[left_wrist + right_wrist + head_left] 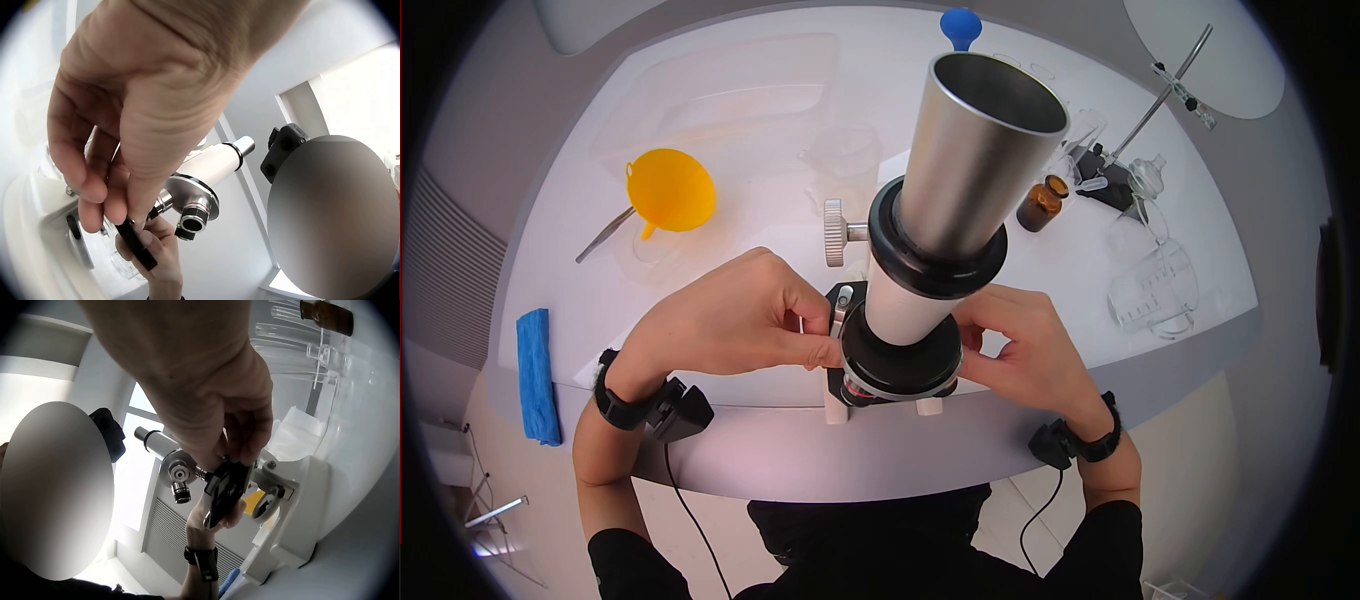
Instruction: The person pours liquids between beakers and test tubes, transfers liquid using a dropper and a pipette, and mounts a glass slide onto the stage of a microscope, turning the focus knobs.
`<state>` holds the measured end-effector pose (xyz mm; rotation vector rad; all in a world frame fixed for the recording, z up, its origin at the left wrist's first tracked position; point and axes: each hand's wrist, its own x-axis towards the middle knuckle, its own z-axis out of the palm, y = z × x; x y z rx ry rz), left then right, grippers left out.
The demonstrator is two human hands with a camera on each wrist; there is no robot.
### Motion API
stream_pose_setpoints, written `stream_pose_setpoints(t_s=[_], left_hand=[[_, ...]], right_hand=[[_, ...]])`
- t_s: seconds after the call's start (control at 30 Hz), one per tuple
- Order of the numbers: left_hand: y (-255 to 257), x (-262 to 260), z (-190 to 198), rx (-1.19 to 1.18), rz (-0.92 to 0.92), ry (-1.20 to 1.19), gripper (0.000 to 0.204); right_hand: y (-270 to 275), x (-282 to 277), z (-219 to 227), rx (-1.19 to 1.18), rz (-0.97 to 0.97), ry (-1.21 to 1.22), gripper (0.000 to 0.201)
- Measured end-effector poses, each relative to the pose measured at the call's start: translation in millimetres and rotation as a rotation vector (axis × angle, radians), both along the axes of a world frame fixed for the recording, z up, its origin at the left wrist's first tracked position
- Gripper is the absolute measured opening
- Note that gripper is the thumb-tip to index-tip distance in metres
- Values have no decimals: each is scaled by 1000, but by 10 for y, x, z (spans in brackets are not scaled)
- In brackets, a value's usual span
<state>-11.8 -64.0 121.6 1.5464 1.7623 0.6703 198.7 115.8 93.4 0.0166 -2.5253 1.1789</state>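
Note:
A microscope stands between the two hands, its wide silver tube rising toward the head camera. The left hand pinches one end of the black stage between thumb and fingers. From the other side, the right hand holds the stage with thumb and fingertips. Beside the stage, the objective turret and its lenses show in the left wrist view. Below the stage in the right wrist view is the white base. The tube hides part of the stage in the head view.
A yellow funnel, tweezers and clear tray lie left; a blue cloth lies at the left edge. Rightward stand a brown bottle, glass beaker and clamp stand. A blue bulb is behind.

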Motion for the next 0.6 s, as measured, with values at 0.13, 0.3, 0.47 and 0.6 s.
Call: stream_pose_setpoints(t_s=[0.13, 0.3, 0.47, 0.6], left_hand=[[-13, -8, -12, 11, -5, -5, 31], [-5, -18, -33, 23, -12, 2, 31], [0, -14, -27, -2, -4, -6, 32], [-3, -7, -15, 13, -13, 6, 33]], right_hand=[[-13, -5, 12, -3, 1, 11, 20], [-7, -1, 16, -11, -6, 11, 19], [-3, 2, 25, -23, -6, -1, 19], [-4, 8, 14, -1, -13, 15, 19]])
